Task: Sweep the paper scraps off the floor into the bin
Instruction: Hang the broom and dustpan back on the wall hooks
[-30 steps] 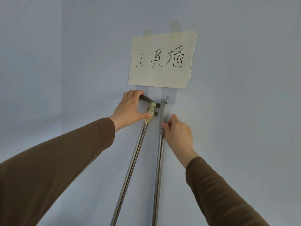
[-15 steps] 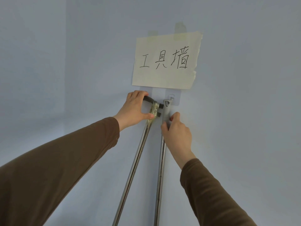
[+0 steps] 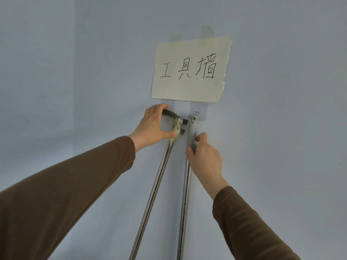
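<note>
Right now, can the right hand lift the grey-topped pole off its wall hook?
Probably yes: the right hand already grips the grey-topped pole just below the wall hook, and nothing blocks the way upward.

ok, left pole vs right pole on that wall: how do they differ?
The left pole leans, its foot angling off to the left; the right pole hangs nearly vertical. The left pole ends in a black crosswise grip bound with clear tape; the right pole ends in a grey inline grip whose eye sits on a wall hook. Both are shiny metal tubes, each held near the top by one hand.
</note>
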